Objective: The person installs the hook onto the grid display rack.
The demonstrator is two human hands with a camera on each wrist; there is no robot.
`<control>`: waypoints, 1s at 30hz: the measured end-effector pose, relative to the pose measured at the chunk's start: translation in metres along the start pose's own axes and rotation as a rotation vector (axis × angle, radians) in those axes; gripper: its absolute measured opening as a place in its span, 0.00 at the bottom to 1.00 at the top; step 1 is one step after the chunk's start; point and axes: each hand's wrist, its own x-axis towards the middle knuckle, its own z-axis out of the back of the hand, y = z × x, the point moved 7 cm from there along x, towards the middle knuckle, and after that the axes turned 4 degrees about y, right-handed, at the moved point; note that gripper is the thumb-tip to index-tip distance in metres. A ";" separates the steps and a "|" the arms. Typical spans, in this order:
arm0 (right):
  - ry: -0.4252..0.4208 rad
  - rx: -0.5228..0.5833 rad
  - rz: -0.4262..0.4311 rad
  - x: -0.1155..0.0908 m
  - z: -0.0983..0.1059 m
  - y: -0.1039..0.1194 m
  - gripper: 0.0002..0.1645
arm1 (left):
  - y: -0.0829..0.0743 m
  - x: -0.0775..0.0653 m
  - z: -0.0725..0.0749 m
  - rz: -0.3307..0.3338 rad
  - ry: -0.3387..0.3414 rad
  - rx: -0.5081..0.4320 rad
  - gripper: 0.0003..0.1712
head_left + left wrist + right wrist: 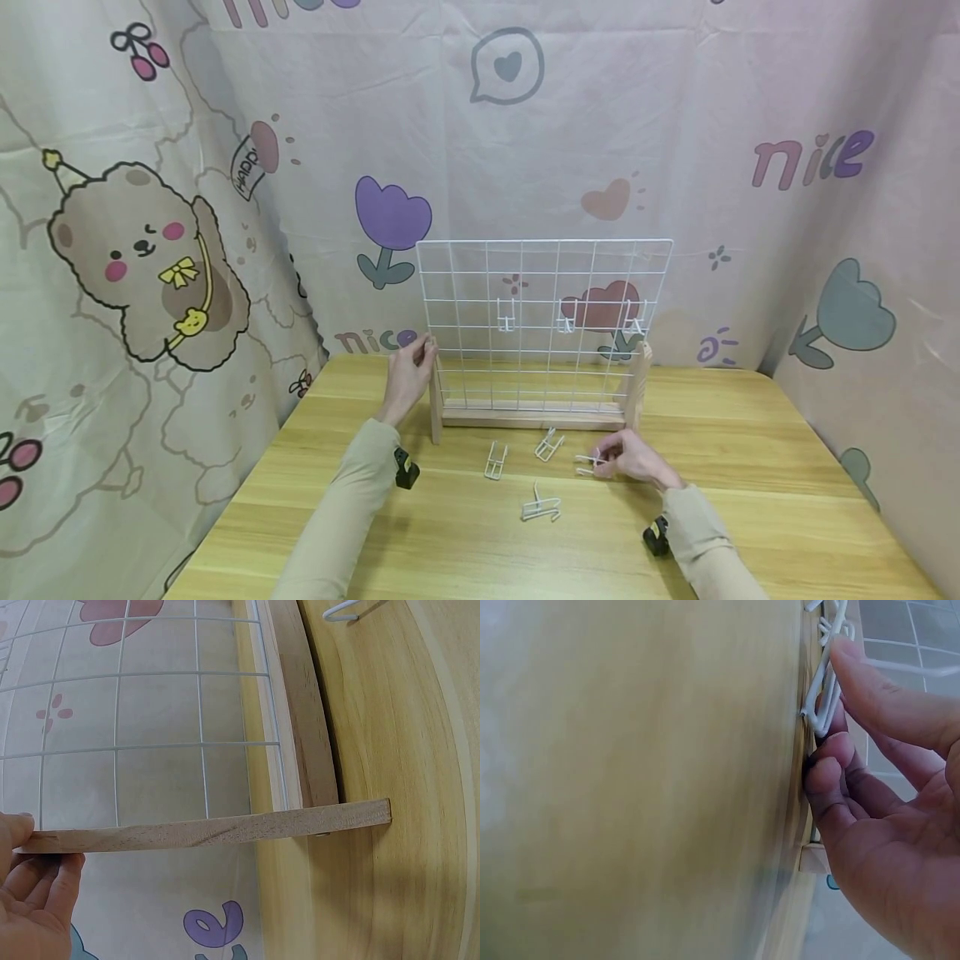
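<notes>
Here the left hand gripped the top of the wooden post at the left end of the wire grid rack, which stood near the table's far edge. The right hand pinched a white wire hook lying on the table in front of the rack's right end, with three more hooks lying loose just left of it.

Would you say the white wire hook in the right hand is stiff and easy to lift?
The hook is thin bent wire, so probably light and fairly stiff. The right hand pinches it by the fingertips; smooth coating might slip. Its angular shape shouldn't roll.
</notes>
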 end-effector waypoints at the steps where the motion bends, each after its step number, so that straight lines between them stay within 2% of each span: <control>1: 0.001 -0.002 0.003 0.000 0.000 0.000 0.14 | 0.000 0.000 0.000 0.001 0.001 0.001 0.24; 9: -0.019 -0.027 0.024 0.000 0.001 -0.001 0.10 | 0.001 0.000 0.000 0.012 0.007 -0.013 0.24; 20: -0.049 0.038 -0.060 -0.001 0.003 -0.002 0.08 | 0.001 0.000 0.000 0.007 0.008 -0.009 0.24; 25: -0.040 0.104 -0.024 -0.001 0.001 0.003 0.09 | 0.001 0.000 0.001 0.002 0.005 -0.002 0.24; 30: -0.076 0.088 0.024 0.001 0.002 0.011 0.09 | 0.001 0.000 0.001 -0.001 0.002 0.000 0.24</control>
